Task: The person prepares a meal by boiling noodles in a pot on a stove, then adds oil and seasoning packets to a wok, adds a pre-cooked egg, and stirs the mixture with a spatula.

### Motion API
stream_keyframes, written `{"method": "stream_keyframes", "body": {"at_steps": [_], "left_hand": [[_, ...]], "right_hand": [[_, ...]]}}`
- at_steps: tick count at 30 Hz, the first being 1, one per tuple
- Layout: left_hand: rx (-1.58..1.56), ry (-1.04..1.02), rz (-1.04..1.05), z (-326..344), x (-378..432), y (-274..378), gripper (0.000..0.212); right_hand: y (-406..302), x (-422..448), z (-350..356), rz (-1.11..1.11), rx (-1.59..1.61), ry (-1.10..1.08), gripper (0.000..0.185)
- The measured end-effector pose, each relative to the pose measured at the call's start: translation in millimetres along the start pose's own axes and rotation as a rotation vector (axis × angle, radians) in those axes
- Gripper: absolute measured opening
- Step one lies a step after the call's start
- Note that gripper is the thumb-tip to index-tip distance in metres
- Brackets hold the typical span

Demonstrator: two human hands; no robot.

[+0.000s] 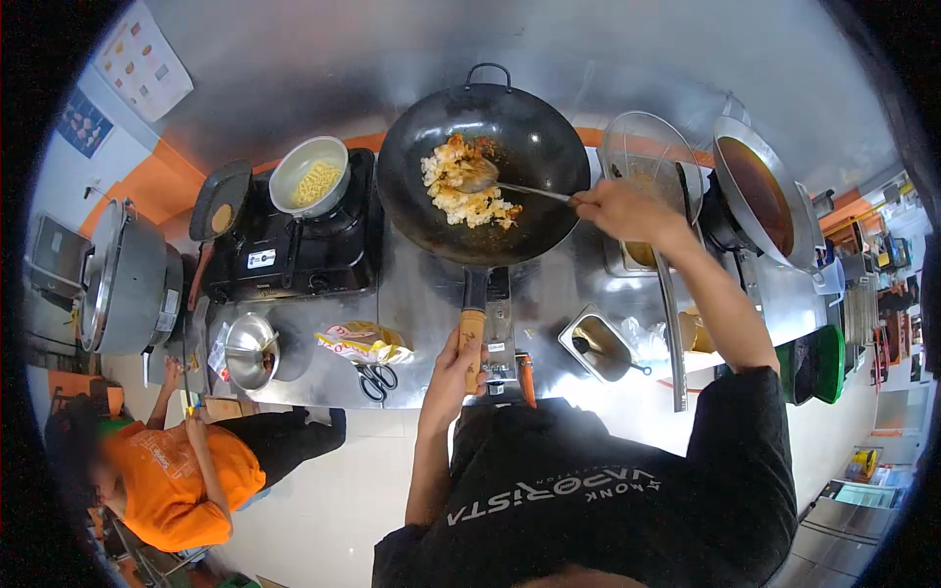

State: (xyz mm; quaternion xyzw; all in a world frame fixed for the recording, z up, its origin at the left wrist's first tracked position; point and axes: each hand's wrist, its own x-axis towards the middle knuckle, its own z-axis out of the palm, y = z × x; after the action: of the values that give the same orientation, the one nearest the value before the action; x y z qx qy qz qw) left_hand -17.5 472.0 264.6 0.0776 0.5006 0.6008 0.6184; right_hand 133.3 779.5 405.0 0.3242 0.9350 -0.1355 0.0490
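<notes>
My left hand grips the wooden handle of a large dark wok in front of me. Rice, partly stained with orange-red sauce, lies in the wok's left half. My right hand is closed around the far end of a metal ladle or serving spoon. The bowl of that utensil rests on the rice. Its handle end is hidden inside my fingers. Some reddish sauce bits cling to the wok above the rice.
A pan of noodles sits on a black portable stove at left. Scissors and a steel bowl lie nearer. At right are a mesh strainer, a steel container and a pan of dark red liquid. Another person stands left.
</notes>
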Motion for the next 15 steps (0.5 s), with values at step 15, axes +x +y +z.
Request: {"method": "stream_keyframes", "body": {"at_steps": [15], "left_hand": [[-0.006,-0.080,-0.002,-0.3,7.9,-5.5,0.044]], "right_hand": [[17.4,-25.1,39.0,-0.087,-0.010,-0.083,0.029]]}}
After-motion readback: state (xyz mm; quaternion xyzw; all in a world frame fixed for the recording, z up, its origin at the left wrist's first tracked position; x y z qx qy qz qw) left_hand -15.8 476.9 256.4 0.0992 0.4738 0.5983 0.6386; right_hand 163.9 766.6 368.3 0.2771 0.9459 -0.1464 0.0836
